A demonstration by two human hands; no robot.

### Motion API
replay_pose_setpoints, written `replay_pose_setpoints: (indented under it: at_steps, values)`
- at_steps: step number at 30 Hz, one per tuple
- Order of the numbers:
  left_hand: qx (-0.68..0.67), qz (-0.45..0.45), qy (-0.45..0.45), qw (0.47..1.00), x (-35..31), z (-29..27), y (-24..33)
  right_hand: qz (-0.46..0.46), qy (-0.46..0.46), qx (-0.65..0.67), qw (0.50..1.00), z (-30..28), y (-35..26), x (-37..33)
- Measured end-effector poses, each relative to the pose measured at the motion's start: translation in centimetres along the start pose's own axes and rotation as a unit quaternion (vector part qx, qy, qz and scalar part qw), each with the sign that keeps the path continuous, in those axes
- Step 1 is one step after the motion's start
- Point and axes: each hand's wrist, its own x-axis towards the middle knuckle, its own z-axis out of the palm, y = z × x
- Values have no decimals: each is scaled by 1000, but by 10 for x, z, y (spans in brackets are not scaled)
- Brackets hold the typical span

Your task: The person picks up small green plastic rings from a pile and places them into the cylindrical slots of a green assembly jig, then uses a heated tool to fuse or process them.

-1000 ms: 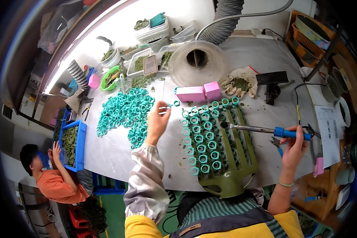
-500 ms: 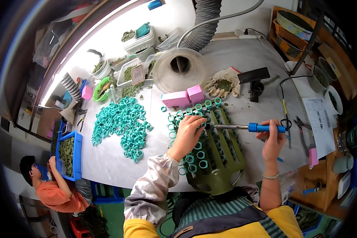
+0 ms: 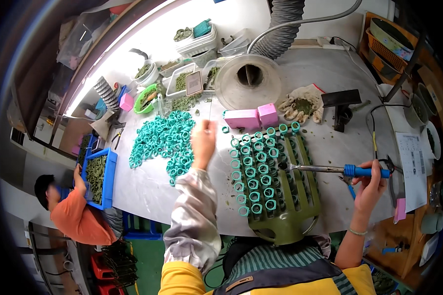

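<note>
My right hand (image 3: 369, 189) is closed around the blue handle of a soldering iron (image 3: 362, 172). The iron's metal shaft points left, its tip over an olive-green slatted rack (image 3: 285, 227) near the table's front edge. Rows of teal rings (image 3: 254, 184) stand along the rack's left slats. My left hand (image 3: 203, 145) hovers between that rack and a big loose pile of teal rings (image 3: 155, 147), close to the pile's right side. Its fingers are smeared by motion, so I cannot see whether they hold anything.
Two pink blocks (image 3: 243, 119) lie behind the rack, below a clear funnel hood (image 3: 248, 91) on a grey hose. A stained glove (image 3: 302, 103) and a black stand (image 3: 340, 108) sit back right. Tubs of green pieces line the back left; a co-worker (image 3: 81, 211) sits left.
My left hand has left the rack and moved toward the ring pile. The soldering iron stays over the rack in my right hand. The whole view has shifted.
</note>
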Motion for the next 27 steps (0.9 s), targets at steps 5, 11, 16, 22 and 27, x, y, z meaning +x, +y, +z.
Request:
replay_pose_setpoints:
  at_steps: [5, 11, 16, 22, 27]
  values:
    - [290, -57, -24, 955, 16, -14, -84, -5, -5, 4, 1000, 8, -4, -2]
    - [103, -53, -71, 991, 0, -7, -80, -3, -5, 3, 1000, 10, -7, -4]
    - [-94, -84, -137, 983, -21, -29, -18, -4, 0, -8, 1000, 6, -8, -4]
    - [-271, 9, -317, 909, -76, -37, 94, -16, -10, -19, 1000, 0, -9, -7]
    - [-292, 71, -334, 893, -103, -13, 121, 1, -7, -17, 1000, -6, -5, -10]
